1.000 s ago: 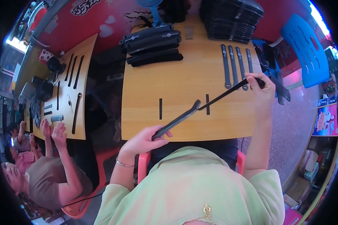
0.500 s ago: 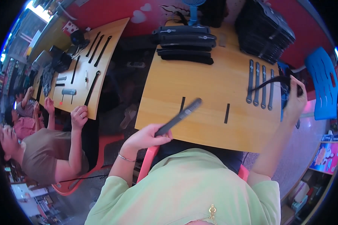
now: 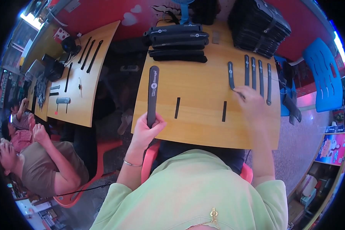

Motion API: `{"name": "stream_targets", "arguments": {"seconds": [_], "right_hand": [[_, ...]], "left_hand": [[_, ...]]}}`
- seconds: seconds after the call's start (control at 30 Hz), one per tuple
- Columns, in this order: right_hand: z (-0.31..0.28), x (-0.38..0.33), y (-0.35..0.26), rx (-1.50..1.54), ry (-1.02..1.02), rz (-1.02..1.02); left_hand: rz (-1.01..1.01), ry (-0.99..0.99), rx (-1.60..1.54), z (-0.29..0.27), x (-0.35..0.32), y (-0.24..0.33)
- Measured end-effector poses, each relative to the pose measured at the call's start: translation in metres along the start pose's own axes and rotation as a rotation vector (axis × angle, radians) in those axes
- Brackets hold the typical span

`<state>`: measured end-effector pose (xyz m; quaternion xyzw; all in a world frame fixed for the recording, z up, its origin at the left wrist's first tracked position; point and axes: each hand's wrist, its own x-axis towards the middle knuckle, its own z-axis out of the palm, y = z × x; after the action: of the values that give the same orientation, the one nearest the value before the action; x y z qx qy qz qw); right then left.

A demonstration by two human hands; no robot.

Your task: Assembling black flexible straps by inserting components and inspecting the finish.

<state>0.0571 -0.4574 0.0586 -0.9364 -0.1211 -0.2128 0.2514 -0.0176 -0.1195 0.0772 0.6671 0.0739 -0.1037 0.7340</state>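
Fingers (image 3: 154, 122) hiding strap (image 3: 153, 92) end, right hand (image 3: 253, 101) blurred

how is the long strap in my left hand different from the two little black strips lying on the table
The long strap is gripped at its near end by the left hand; the two short strips lie loose on the table. The strap is far longer and wider, with rounded ends and pale print; the strips are plain and square-ended. All are dark, flat, and lie roughly parallel.

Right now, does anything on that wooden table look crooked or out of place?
Slightly. Of the five dark strips in the row at the right, the leftmost strip leans off line while the other four strips lie parallel; the right hand is at its lower end. The left hand holds a long padded strap upright. Nothing looks spilled or damaged.
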Motion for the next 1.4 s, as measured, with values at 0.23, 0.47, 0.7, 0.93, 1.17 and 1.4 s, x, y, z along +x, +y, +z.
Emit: {"name": "stream_targets", "arguments": {"seconds": [0.23,0.47,0.7,0.93,1.17,1.4], "right_hand": [[0.018,-0.011,0.001,-0.113,-0.207,0.02],[0.022,0.0,0.02,-0.207,-0.196,0.049],[0.021,0.005,0.025,-0.194,-0.242,0.111],[0.016,0.003,0.022,-0.181,-0.209,0.11],[0.009,-0.004,-0.005,0.101,-0.166,0.11],[-0.002,-0.014,-0.034,0.313,-0.285,0.216]], "left_hand": [[0.224,0.015,0.073,0.016,0.004,0.0],[0.401,0.02,0.132,0.026,-0.002,0.006],[0.612,0.041,0.322,0.027,-0.005,0.009],[0.769,0.037,0.369,0.025,-0.003,0.001],[0.66,-0.002,0.182,0.028,-0.003,0.0],[0.489,-0.051,0.006,0.03,-0.008,0.0]]}}
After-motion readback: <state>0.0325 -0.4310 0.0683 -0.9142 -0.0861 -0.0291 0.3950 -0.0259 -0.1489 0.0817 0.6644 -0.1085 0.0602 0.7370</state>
